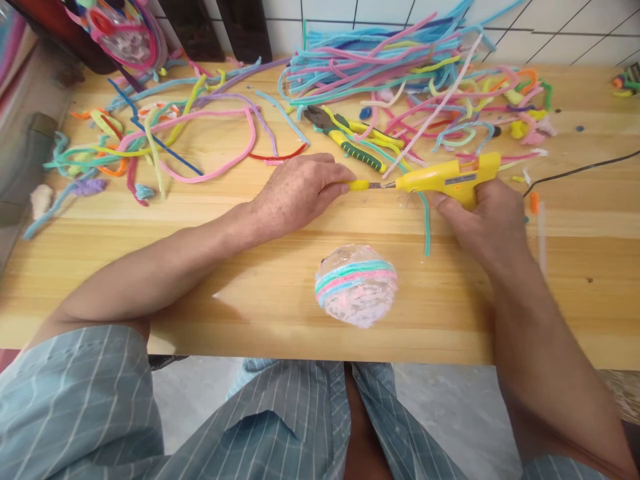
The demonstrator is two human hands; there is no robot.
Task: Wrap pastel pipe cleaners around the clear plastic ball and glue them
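Observation:
My right hand [477, 217] is closed around the grip of a yellow glue gun [447, 177], which points left. My left hand [300, 190] pinches a short yellow pipe cleaner piece [359, 185] right at the gun's nozzle. A teal pipe cleaner [427, 223] hangs down just under the nozzle. In front of both hands a clear ball [356, 285] wrapped with teal, blue and pink pipe cleaners rests on the wooden table [250, 287].
Yellow-handled pliers [345, 137] lie behind my left hand. Heaps of coloured pipe cleaners [380, 60] cover the back of the table, with loose loops [165, 143] at the left. The gun's black cord [580, 170] runs off right. The table's front edge is near my lap.

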